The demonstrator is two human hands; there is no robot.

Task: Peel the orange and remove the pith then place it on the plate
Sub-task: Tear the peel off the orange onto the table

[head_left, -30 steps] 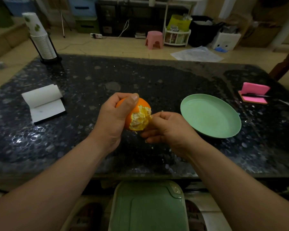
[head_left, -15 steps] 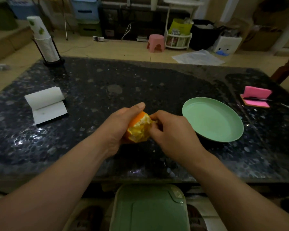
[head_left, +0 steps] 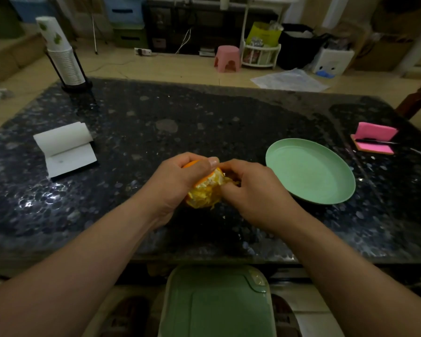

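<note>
1. The left hand (head_left: pixel 178 181) grips the partly peeled orange (head_left: pixel 206 190) above the dark bench (head_left: pixel 204 113).
2. The right hand (head_left: pixel 255 193) pinches at its exposed side.
3. The green plate (head_left: pixel 310 171) sits just right of the hands.

A glossy speckled stone table (head_left: pixel 204 122) bears a smooth matt plastic plate (head_left: pixel 309 171).

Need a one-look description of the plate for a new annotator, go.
Start at the dark speckled table that fills the middle of the view. On its right half, just to the right of the right hand, lies the plate. It is the only round, pale green dish on the tabletop; the pink pad further right is rectangular.
</note>
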